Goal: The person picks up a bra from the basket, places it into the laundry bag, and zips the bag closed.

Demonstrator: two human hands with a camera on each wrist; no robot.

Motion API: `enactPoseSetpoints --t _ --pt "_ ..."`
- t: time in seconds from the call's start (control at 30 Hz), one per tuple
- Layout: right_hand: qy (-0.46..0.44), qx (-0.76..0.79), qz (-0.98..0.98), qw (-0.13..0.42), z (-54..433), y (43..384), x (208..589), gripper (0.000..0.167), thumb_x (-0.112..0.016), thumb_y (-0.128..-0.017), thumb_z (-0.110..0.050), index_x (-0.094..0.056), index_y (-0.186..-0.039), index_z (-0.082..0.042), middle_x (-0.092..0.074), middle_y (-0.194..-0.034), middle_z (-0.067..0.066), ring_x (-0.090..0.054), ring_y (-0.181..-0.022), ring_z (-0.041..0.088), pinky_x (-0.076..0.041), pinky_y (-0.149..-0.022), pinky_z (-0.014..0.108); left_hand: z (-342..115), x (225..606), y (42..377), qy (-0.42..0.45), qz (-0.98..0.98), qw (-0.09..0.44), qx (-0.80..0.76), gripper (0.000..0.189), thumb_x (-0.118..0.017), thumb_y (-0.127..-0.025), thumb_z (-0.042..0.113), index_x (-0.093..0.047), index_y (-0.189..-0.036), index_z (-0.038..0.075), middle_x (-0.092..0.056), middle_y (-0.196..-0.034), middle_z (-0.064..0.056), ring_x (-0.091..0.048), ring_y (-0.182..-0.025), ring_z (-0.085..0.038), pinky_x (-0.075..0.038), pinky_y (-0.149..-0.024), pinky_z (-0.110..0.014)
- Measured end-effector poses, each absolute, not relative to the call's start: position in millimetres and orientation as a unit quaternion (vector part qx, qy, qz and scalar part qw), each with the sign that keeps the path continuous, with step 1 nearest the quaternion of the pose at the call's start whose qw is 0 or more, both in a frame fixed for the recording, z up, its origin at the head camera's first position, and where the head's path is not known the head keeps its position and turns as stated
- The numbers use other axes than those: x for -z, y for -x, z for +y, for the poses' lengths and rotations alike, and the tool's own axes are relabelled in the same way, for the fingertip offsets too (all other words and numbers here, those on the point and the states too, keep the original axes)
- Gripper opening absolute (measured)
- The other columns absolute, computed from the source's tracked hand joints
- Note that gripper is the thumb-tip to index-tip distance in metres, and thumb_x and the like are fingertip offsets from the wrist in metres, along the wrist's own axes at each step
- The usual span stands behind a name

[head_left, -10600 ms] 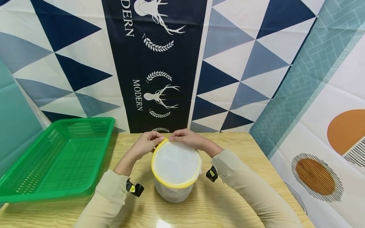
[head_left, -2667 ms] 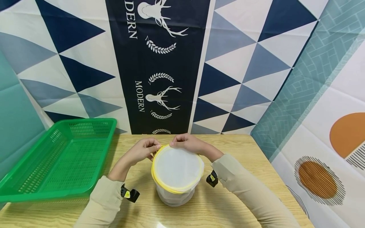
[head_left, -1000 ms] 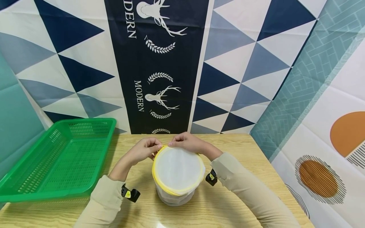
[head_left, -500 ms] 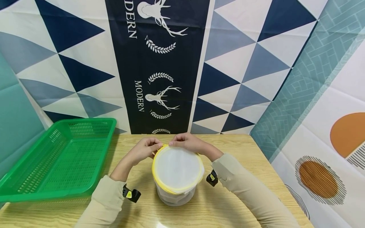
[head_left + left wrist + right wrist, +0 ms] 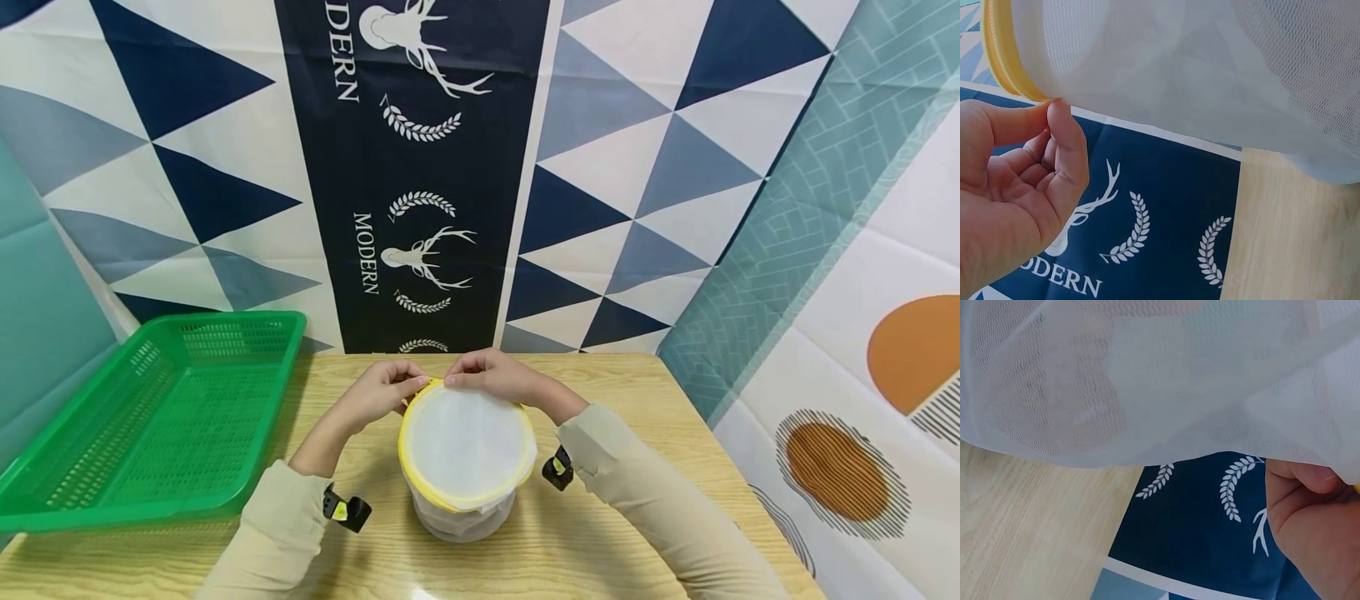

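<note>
From the head view, your drum-shaped white mesh bag (image 5: 468,450) stands on the wood-grain tabletop (image 5: 637,385), its round top facing up. Both your arms reach in from the near side and bracket it, elbows wide, wrists bent inward so that the hands meet at the bag's far edge. Your left hand (image 5: 373,397) pinches the yellow trim (image 5: 406,457) there; just beside it, your right hand (image 5: 498,375) grips the same edge, thumb on the white top and fingers curled over behind. Your beige left sleeve (image 5: 270,529) and right sleeve (image 5: 660,500) run down either side of the bag. The green perforated basket (image 5: 120,515) sits left of the bag, apart from it, and the navy deer-print panel (image 5: 442,167) rises beyond it.

From the left wrist, your thumb and forefinger press tip to tip at the end of the bag's yellow trim, with the other fingers folded toward the palm.

From the right wrist, the bag's mesh side hangs across the upper part; your hand is below its edge, fingers bent, and the fingertips' exact hold is hidden.
</note>
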State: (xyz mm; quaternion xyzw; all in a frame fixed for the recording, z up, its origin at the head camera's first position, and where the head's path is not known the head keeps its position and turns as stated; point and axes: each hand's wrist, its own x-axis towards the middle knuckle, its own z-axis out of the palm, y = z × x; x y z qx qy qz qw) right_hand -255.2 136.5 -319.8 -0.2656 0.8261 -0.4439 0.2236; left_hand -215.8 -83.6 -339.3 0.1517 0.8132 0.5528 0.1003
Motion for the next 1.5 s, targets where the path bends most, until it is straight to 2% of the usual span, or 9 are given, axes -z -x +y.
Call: enactPoseSetpoints --t 1.5 --pt "0.260 0.451 0.829 0.206 139.0 249.7 321.6 0.021 -0.056 -0.094 -0.022 -0.068 -0.099 -0.005 -0.065 -0.093 0.005 -0.060 -0.069 0.010 -0.054 -0.063 0.025 -86.2 343.4 213.4 -0.162 0.811 0.103 -0.552 0.020 -0.051 -0.096 0.013 -0.062 -0.100 -0.003 -0.061 -0.081 -0.008 -0.058 -0.067 -0.015 -0.055 -0.062 -0.030"
